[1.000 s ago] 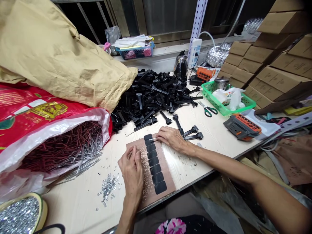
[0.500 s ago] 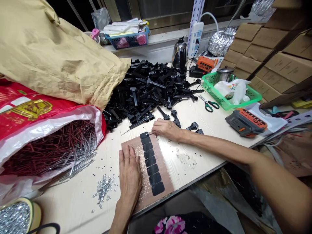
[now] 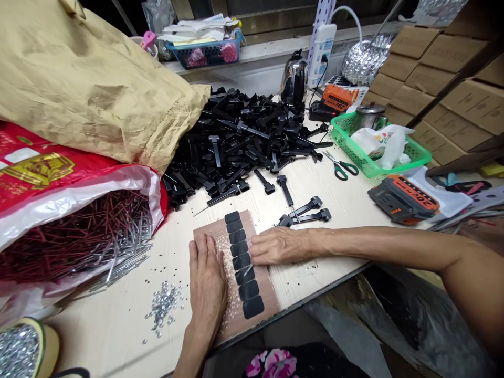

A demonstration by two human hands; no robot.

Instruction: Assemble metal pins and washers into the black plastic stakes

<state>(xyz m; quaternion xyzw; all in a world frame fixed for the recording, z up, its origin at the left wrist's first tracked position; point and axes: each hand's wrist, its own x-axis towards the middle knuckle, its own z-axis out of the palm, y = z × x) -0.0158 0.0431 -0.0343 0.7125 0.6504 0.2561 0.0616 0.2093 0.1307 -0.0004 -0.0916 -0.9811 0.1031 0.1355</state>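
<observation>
A brown board [image 3: 268, 299] lies at the table's near edge with a row of several black pads [image 3: 242, 262] down its middle. My left hand [image 3: 207, 283] lies flat and open on the board's left half, over fine pale grit. My right hand [image 3: 275, 245] rests on the board's right side. Its fingers are pressed together against the middle pads, and a thin metal pin [image 3: 247, 270] pokes out below them. A few loose black plastic parts [image 3: 307, 210] lie just beyond my right hand.
A big heap of black plastic parts [image 3: 236, 142] fills the table's middle. A red bag of long nails [image 3: 79, 231] and a tan sack [image 3: 86, 89] stand left, with loose washers [image 3: 163, 304] in front. Scissors [image 3: 340, 167], a green basket [image 3: 417, 155] and a battery pack [image 3: 401, 198] lie right.
My right hand has moved from the top pad down the row towards me, to the middle pads. My left hand has flattened on the board. The view has tipped down a little.
</observation>
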